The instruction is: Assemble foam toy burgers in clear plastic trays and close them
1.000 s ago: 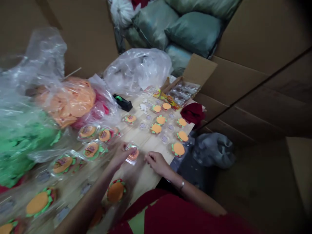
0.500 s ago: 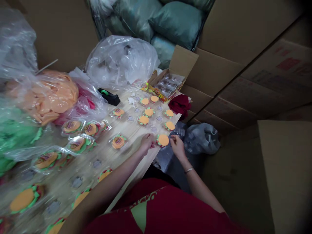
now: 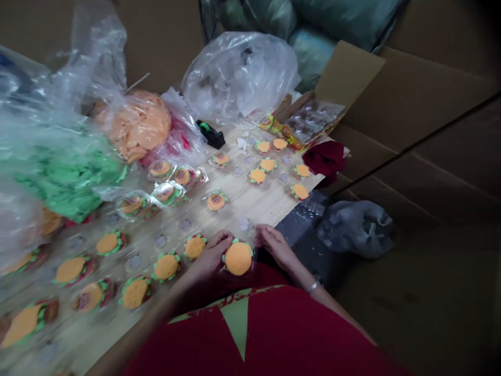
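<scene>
A burger-shaped toy (image 3: 238, 259) with an orange bun top and green and red layers sits in a clear plastic tray, close to my body at the table's near edge. My left hand (image 3: 217, 251) grips it from the left side. Just right of the toy, my right hand (image 3: 274, 244) is apart from it, its fingers extended and slightly blurred; nothing shows in them. Another burger toy (image 3: 195, 246) lies beside my left hand. A small clear tray (image 3: 244, 224) lies on the wooden table beyond both hands.
Several more burger toys stand on the table (image 3: 270, 201). Bags of green pieces (image 3: 62, 177) and orange pieces (image 3: 135, 128) lie at the left. A tape dispenser (image 3: 210, 134), an open carton (image 3: 309, 125) and dark red cloth (image 3: 325, 159) are farther back. A grey bag (image 3: 354, 230) is right.
The burger toy has come off the table's right end toward my body, held in my left hand. Both hands have moved nearer my body. The view has turned leftward.
</scene>
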`<state>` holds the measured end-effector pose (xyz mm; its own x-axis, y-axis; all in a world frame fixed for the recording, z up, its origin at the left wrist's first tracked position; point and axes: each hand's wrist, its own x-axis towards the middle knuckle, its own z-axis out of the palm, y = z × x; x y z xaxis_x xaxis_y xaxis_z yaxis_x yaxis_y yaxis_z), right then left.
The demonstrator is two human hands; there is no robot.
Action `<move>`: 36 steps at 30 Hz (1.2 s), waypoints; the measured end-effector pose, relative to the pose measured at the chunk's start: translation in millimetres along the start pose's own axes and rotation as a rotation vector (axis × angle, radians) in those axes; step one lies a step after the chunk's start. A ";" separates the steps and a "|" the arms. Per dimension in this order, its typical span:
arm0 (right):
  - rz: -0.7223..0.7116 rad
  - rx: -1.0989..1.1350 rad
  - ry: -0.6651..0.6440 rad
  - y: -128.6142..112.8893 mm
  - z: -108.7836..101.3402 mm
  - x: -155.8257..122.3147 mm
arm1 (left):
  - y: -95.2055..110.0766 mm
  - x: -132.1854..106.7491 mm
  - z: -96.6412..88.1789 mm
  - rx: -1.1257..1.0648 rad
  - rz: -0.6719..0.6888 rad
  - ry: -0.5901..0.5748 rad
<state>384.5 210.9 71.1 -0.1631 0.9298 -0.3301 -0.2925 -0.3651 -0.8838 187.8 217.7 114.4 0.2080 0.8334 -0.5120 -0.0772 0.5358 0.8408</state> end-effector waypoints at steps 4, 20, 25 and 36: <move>-0.035 0.034 -0.224 -20.9 18.0 6.5 | 2.4 -32.5 -11.5 0.012 -0.070 -0.053; -0.108 -0.293 -0.506 -1.2 26.3 -38.1 | -35.4 -58.7 -63.4 0.442 0.436 -0.099; -0.292 -0.565 -0.269 2.9 34.7 -29.1 | -29.6 -42.8 -43.6 0.244 0.442 0.035; -0.321 -0.602 -0.080 -2.6 38.4 -22.1 | -25.2 -40.4 -31.9 0.189 0.235 0.136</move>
<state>352.7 189.4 93.5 -0.2320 0.9726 -0.0160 0.2324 0.0395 -0.9718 150.2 174.8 108.3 0.0727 0.9484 -0.3086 0.0770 0.3032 0.9498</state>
